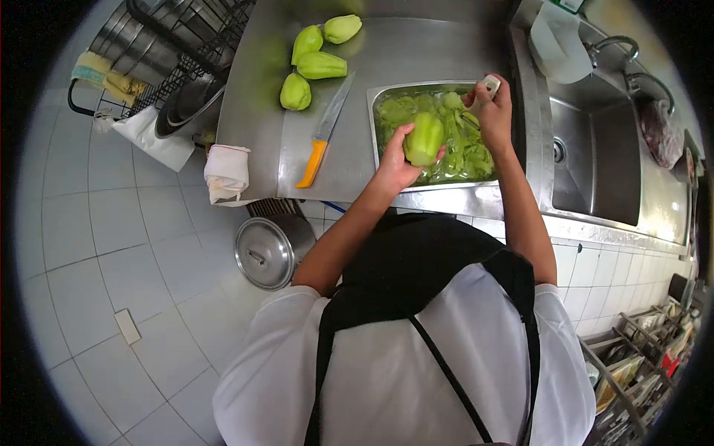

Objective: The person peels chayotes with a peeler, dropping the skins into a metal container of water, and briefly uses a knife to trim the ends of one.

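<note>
A light green chayote (425,140) is held in my left hand (399,165) over a metal tray (376,141). Green peelings and liquid (472,160) fill the tray. My right hand (493,111) is closed round a small tool with a pale handle (491,85), above the tray's right side; the tool's working end is hard to make out. Left of the tray, a knife with an orange handle (312,163) lies on the steel counter (297,134). Several whole chayotes (322,65) rest beyond the knife.
A double-tap sink (595,149) is at the right. A folded cloth (227,172) sits on the counter's left corner, with a lidded pot (265,253) below. A wire rack (175,70) holds pans at the upper left. Shelves (632,357) stand at the lower right.
</note>
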The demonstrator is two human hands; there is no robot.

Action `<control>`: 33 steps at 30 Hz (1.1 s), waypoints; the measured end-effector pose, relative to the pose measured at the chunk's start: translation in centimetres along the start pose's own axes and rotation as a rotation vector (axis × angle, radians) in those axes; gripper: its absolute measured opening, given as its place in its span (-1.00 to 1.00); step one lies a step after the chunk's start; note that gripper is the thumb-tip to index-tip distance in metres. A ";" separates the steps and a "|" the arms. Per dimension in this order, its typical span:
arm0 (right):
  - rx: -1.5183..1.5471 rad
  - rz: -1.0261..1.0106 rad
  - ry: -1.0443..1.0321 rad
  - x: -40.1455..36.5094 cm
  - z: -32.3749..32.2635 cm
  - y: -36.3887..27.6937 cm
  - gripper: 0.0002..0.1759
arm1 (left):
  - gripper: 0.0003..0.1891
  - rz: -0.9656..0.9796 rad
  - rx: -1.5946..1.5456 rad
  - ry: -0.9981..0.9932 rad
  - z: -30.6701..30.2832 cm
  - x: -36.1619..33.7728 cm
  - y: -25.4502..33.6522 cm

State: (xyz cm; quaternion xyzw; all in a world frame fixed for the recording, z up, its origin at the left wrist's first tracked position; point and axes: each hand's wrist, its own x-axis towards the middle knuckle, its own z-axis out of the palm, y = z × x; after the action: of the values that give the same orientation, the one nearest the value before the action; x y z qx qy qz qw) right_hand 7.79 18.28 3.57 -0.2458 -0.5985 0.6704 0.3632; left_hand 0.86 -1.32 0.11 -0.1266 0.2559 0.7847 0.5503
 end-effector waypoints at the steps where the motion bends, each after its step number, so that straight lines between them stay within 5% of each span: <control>1: 0.063 0.007 0.010 -0.1 0.5 -0.9 -0.71 | -0.49 0.029 -0.028 0.034 1.0 -0.1 0.0; 8: 0.488 0.329 -0.017 -2.9 3.8 -4.8 -0.85 | -0.56 0.047 -0.002 0.055 2.4 1.3 -0.2; 27: 0.381 0.366 0.111 -3.7 4.7 -1.3 -0.82 | -0.55 0.061 0.023 0.060 1.8 1.5 -1.9; 33: 0.245 0.225 0.145 -1.6 3.6 0.5 -0.77 | -0.61 0.037 -0.011 0.107 1.0 0.5 -3.3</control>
State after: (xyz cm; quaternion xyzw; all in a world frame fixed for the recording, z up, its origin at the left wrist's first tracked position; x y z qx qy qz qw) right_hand 5.91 14.74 3.48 -0.3128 -0.4535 0.7553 0.3551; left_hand 3.86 0.51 -0.15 -0.1668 0.2830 0.7882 0.5203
